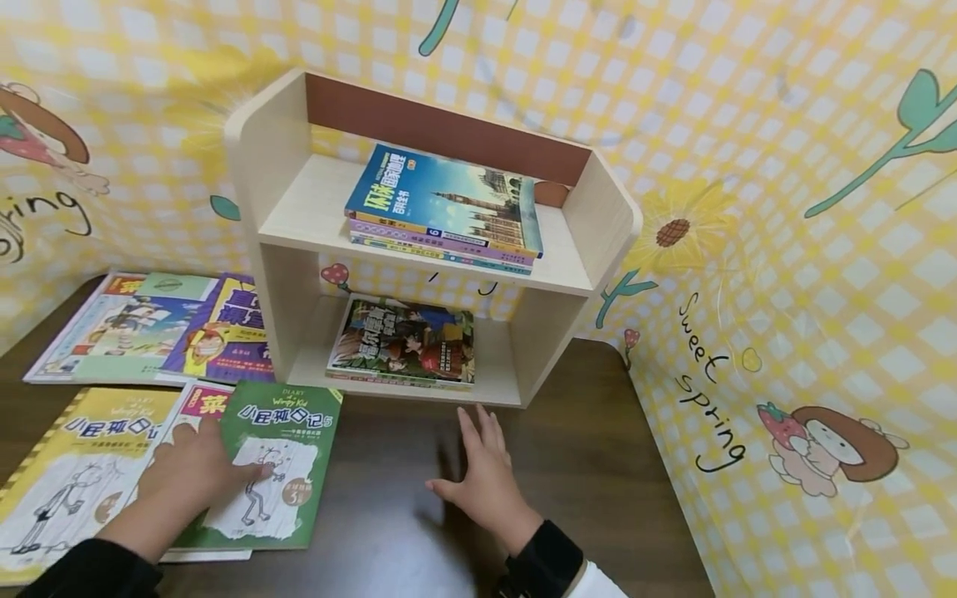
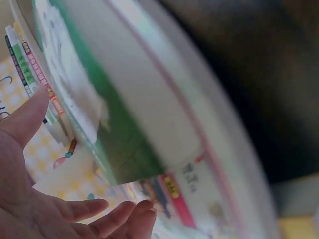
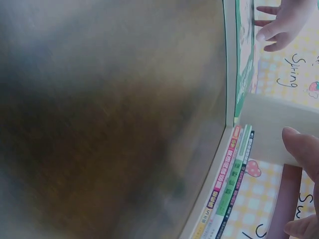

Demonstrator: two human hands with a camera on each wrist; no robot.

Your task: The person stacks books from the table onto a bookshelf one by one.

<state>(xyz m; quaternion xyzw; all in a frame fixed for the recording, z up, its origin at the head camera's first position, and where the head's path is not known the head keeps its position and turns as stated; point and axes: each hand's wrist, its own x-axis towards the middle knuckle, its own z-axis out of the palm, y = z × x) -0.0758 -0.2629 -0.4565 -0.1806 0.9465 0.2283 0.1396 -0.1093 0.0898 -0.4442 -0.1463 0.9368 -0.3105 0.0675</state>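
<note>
My left hand [image 1: 183, 469] hovers over a green comic book [image 1: 317, 448] and a white magazine with a pink label [image 1: 217, 397] partly under it. Its thumb points across the green cover; in the left wrist view the fingers are apart from the books and grip nothing. A yellow comic book [image 1: 52, 490] lies to the left, partly covered by the magazine. My right hand [image 1: 489, 482] is held above the bare tabletop before the bookshelf [image 1: 549, 340], fingers spread, holding nothing. In the right wrist view its thumb and a fingertip show at the right edge.
The shelf's upper level bears a stack of books topped by a blue one [image 1: 449, 199]; its lower level bears a stack with a dark cover [image 1: 404, 340]. Magazines [image 1: 149, 320] and a purple book [image 1: 232, 332] lie left of the shelf. Yellow checked cloth [image 1: 748, 274] surrounds the table.
</note>
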